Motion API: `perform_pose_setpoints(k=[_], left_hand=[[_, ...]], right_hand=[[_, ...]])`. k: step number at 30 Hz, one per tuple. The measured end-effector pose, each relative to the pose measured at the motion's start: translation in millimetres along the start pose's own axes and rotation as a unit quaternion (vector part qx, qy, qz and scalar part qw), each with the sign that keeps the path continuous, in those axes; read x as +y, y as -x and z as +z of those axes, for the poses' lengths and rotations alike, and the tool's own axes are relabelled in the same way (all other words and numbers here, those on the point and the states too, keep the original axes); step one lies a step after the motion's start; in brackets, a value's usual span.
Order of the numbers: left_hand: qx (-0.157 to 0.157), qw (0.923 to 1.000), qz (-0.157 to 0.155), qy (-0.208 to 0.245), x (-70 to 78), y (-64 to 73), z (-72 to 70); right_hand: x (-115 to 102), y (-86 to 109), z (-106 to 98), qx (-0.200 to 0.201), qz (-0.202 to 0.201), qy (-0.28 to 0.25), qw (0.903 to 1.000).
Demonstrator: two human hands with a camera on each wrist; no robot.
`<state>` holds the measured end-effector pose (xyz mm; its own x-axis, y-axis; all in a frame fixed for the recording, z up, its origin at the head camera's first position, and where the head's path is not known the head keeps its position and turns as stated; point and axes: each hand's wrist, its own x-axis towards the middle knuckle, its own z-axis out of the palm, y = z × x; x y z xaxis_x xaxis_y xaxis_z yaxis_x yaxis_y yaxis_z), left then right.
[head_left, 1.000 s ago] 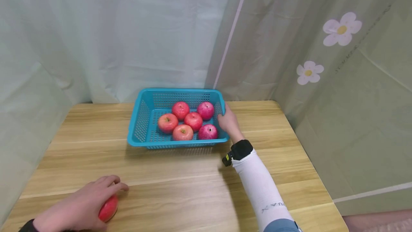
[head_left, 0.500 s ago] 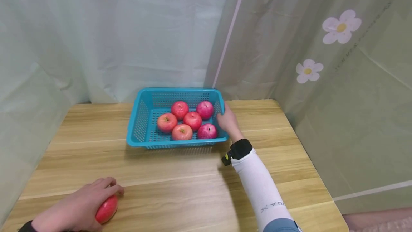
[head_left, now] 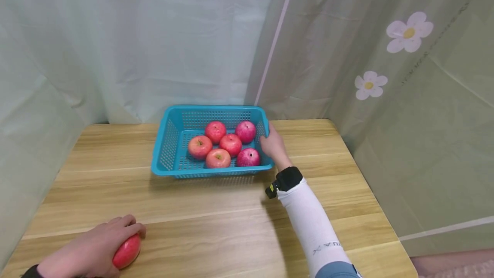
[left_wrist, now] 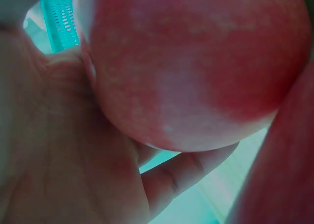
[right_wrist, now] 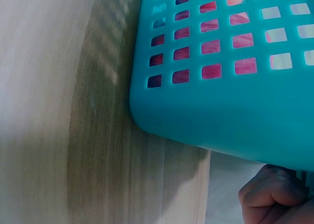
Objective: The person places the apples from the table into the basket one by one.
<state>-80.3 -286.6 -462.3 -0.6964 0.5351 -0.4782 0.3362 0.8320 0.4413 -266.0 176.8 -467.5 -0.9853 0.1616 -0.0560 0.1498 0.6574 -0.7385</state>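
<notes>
At the table's near left, my left hand [head_left: 92,246] curls its fingers round a red apple [head_left: 127,251]. In the left wrist view that apple [left_wrist: 196,72] fills most of the picture, lying against the palm and fingers. My right hand [head_left: 275,146] grips the right rim of a blue plastic basket [head_left: 164,140], thumb on the inner side. Several red and pinkish apples [head_left: 218,158] lie grouped in the basket's middle and right. Up close in the right wrist view are the basket's perforated wall [right_wrist: 206,106] and the curled right fingers [right_wrist: 272,194].
The wooden table [head_left: 216,222] carries the basket near its far edge. Behind it hangs a pale curtain [head_left: 185,46], which also closes in the left and right sides. White flowers [head_left: 410,32] are printed on its right part.
My left hand has shifted slightly left and toward me, its fingers drawing closer round the apple. The right hand stays on the basket rim.
</notes>
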Motion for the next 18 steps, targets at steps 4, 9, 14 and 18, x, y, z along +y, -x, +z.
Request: perform_pose_setpoints(k=[4,9,14,18], left_hand=[[-0.002,1.0,-0.007,-0.002,2.0,0.0,-0.2],[-0.004,1.0,-0.008,0.0,1.4,0.0,1.0],[0.0,0.9998,-0.018,0.009,-0.5,2.0,3.2],[0.001,0.9995,-0.022,0.021,0.0,3.8,2.9]], right_hand=[[-1.1,0.5,-0.4,-0.001,0.003,-0.003,1.0],[-1.2,0.1,0.1,-0.002,0.004,-0.006,1.0],[-1.0,-1.1,0.7,0.0,0.006,-0.001,1.0],[-0.9,-1.2,0.9,-0.001,0.01,0.002,1.0]])
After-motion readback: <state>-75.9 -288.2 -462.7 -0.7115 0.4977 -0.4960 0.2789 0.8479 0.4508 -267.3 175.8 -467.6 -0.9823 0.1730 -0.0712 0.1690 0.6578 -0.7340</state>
